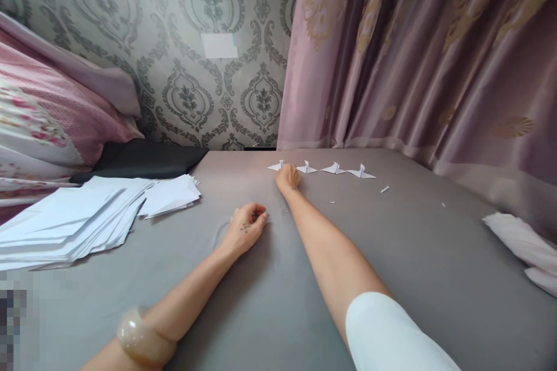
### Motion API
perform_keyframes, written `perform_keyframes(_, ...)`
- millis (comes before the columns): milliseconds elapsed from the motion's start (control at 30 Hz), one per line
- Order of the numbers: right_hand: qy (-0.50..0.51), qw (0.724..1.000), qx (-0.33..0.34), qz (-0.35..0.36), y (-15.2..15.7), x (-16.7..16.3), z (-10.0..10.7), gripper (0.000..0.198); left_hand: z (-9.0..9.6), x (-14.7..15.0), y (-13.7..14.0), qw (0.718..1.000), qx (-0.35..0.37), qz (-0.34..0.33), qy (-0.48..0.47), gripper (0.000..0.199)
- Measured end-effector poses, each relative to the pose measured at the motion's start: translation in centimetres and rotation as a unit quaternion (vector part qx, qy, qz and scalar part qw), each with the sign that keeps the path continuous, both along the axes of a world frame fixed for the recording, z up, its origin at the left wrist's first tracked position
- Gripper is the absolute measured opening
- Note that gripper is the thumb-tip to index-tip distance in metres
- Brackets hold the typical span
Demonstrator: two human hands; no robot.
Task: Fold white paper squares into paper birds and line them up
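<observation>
Gray sheet (391,266), four folded paper birds (335,168), white paper stacks (73,211)

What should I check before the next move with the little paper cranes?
1. Paper cranes lined up: ok, four in a row.
2. Right hand clear of the row: not ok, it is at the leftmost crane, partly covering it.
3. Right hand's grip on that crane: cannot tell, the fingertips are hidden.
4. Left hand away from the cranes: ok, it is nearer the wearer, fingers curled.
5. Big paper stack neat: not ok, its sheets are fanned out.
6. Scraps cleared: not ok, a white scrap lies right of the row.
</observation>
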State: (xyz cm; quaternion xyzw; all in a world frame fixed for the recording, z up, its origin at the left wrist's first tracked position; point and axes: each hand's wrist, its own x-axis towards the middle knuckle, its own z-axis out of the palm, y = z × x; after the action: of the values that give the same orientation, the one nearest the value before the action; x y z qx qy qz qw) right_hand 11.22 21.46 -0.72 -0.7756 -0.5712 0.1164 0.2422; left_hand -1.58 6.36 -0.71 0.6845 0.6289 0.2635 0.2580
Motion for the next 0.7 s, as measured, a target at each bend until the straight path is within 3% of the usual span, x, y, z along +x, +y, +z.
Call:
perform_keyframes(167,-0.01,1.0,0.003,0.007,0.4,-0.6,-0.3,0.025,-0.1,0.0,0.0,1.0,0.01,0.004,0.007,0.024)
perform_keyframes(367,-0.011,1.0,0.0,0.011,0.7,-0.5,-0.3,0.032,0.0,0.0,0.0,1.0,0.013,0.004,0.013,0.022)
perform_keyframes(700,-0.014,1.0,-0.022,0.013,0.9,-0.1,-0.3,0.029,-0.7,-0.1,0.4,1.0,0.009,0.002,0.012,0.022)
